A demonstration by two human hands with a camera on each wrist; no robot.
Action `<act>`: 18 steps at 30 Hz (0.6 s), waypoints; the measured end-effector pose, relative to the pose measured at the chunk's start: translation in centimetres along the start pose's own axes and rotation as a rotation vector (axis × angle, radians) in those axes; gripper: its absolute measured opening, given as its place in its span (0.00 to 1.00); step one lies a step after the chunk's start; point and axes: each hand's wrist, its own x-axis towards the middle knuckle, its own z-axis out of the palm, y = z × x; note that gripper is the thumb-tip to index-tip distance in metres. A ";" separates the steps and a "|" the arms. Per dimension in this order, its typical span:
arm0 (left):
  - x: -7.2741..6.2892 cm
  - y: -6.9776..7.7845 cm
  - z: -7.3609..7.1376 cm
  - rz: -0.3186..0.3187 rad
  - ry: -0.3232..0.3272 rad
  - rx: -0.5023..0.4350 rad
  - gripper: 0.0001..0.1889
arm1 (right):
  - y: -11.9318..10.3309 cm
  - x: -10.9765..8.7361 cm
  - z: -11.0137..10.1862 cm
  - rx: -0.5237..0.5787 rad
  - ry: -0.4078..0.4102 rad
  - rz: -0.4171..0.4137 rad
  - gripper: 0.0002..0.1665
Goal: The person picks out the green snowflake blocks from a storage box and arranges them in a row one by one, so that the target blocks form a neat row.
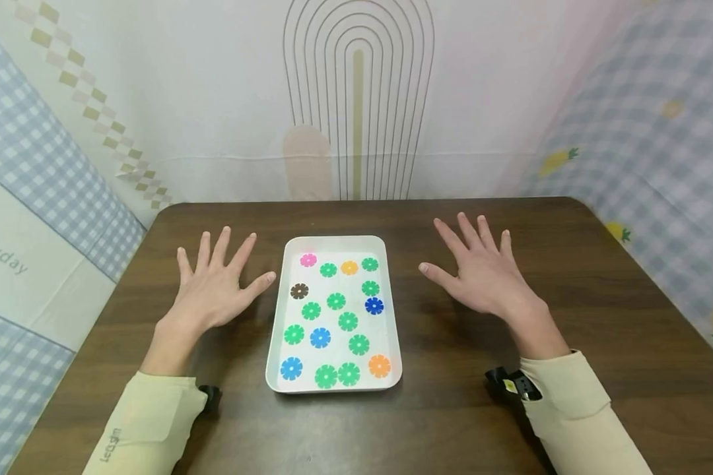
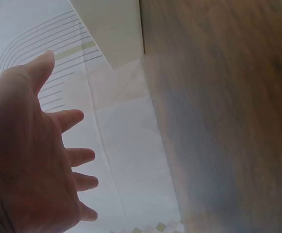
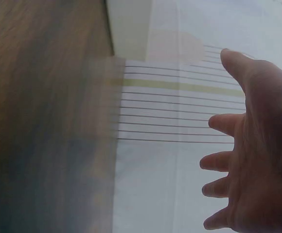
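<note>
A white rectangular tray (image 1: 275, 343) lies on the brown table between my two hands. Several flower-shaped plastic discs are spread over its floor: mostly green ones (image 1: 348, 322), plus a pink disc (image 1: 308, 260), a brown disc (image 1: 300, 291), a dark blue disc (image 1: 374, 305), light blue discs (image 1: 320, 338) and orange discs (image 1: 379, 366). Left of the tray, my left hand (image 1: 210, 293) hovers palm down with fingers spread, its thumb near the tray's edge. My right hand (image 1: 484, 277) is likewise spread, farther off to the right. Neither hand holds anything.
The wood-grain table (image 1: 451, 422) extends around the tray on all sides. Behind it hangs a pale patterned cloth (image 1: 226, 119), with blue checked cloth (image 1: 647, 132) at the right. Black wrist straps (image 1: 513, 384) show at the cream sleeves (image 1: 576, 409).
</note>
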 end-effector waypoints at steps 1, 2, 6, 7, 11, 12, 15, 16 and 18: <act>0.0 0.0 0.0 0.001 -0.008 -0.006 0.49 | -0.1 0.0 0.0 0.003 0.002 -0.003 0.55; -0.1 0.1 0.0 0.003 -0.017 -0.009 0.49 | -0.2 -0.1 0.0 0.009 0.003 -0.008 0.55; -0.2 0.5 -0.2 0.043 -0.076 -0.069 0.49 | -0.9 -0.6 -0.4 0.046 0.011 -0.054 0.54; -0.2 0.7 -0.2 0.059 -0.093 -0.101 0.49 | -1.1 -0.7 -0.5 0.067 0.011 -0.074 0.53; -0.4 1.1 -0.1 0.127 -0.124 -0.234 0.44 | -2.3 -1.2 -0.3 0.174 -0.007 -0.151 0.47; -0.5 1.2 0.0 0.134 -0.126 -0.263 0.43 | -2.6 -1.3 -0.1 0.213 -0.009 -0.173 0.45; -0.6 1.2 0.3 0.165 -0.134 -0.322 0.38 | -3.8 -1.3 0.5 0.337 -0.006 -0.251 0.39; -0.7 1.1 0.4 0.171 -0.147 -0.341 0.37 | -4.3 -1.2 0.8 0.376 0.000 -0.286 0.36; -0.9 1.1 0.5 0.183 -0.181 -0.375 0.37 | -5.1 -1.2 1.4 0.443 0.001 -0.355 0.32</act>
